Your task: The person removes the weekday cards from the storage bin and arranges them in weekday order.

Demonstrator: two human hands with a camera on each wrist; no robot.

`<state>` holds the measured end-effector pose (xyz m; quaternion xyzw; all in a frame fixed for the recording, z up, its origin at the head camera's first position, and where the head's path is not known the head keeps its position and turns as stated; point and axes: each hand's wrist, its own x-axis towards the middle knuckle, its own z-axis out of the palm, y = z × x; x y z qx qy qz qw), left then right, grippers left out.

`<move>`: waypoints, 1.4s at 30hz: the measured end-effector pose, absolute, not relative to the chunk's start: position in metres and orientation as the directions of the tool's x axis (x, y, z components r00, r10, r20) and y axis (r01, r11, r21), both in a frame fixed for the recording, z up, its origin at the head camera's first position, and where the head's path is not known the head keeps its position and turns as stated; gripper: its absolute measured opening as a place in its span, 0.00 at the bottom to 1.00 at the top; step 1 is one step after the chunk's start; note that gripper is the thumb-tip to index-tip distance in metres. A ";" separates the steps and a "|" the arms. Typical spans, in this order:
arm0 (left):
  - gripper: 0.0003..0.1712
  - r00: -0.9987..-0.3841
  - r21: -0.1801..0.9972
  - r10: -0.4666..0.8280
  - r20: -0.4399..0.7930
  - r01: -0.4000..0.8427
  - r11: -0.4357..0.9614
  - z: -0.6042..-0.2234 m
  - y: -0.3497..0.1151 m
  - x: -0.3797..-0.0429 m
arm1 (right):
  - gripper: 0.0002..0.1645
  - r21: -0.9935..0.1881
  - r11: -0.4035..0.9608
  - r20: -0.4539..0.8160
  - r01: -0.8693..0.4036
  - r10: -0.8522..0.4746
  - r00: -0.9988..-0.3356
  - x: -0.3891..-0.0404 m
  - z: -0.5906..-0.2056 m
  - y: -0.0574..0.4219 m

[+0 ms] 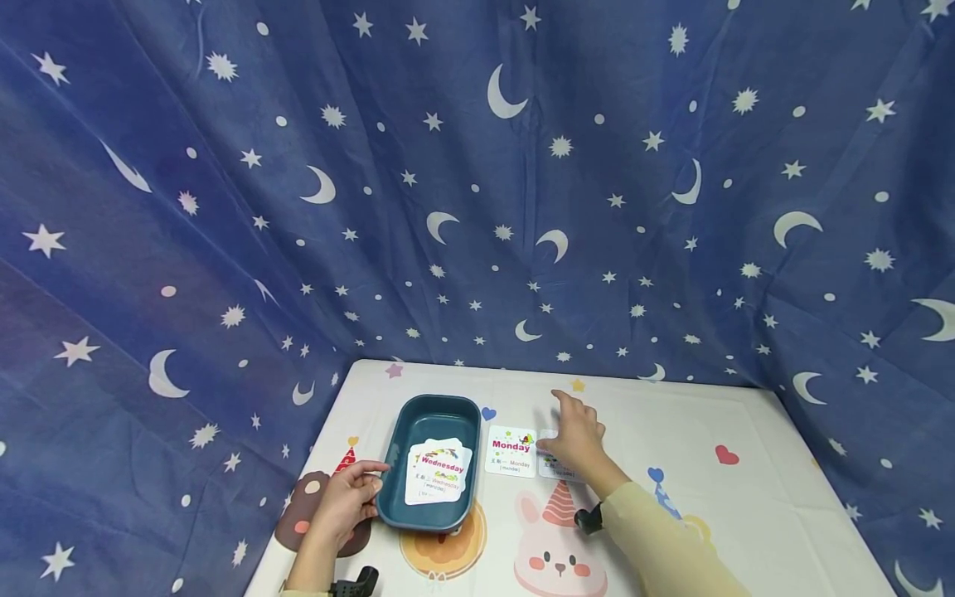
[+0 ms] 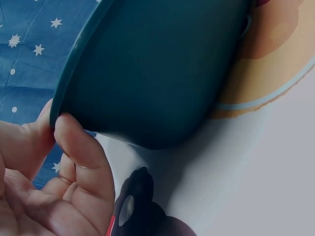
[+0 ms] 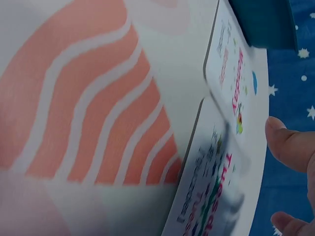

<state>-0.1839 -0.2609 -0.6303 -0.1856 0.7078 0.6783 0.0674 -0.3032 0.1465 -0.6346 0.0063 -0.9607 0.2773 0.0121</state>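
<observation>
A dark teal plastic tray [image 1: 427,523] stands at the left of the table, with a small stack of white cards inside, a Wednesday card [image 1: 440,473] on top. My left hand [image 1: 345,502] pinches the tray's left rim between thumb and finger, plain in the left wrist view. Right of the tray a Monday card [image 1: 511,464] lies face up. Beside it is a Tuesday card [image 3: 206,196], partly covered by my right hand [image 1: 578,435] in the head view. That hand hovers over the card with thumb and index finger spread, holding nothing.
The white tablecloth [image 1: 716,514] has printed cartoon animals, hearts and stars. A blue curtain [image 1: 522,207] with moons and stars hangs behind the table and along its sides.
</observation>
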 end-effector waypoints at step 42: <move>0.18 -0.925 0.937 -0.162 -0.344 -0.350 0.005 -0.629 -0.260 -0.184 | 0.72 -0.529 0.813 0.100 -0.246 -0.228 -0.969 -0.258 -0.594 0.058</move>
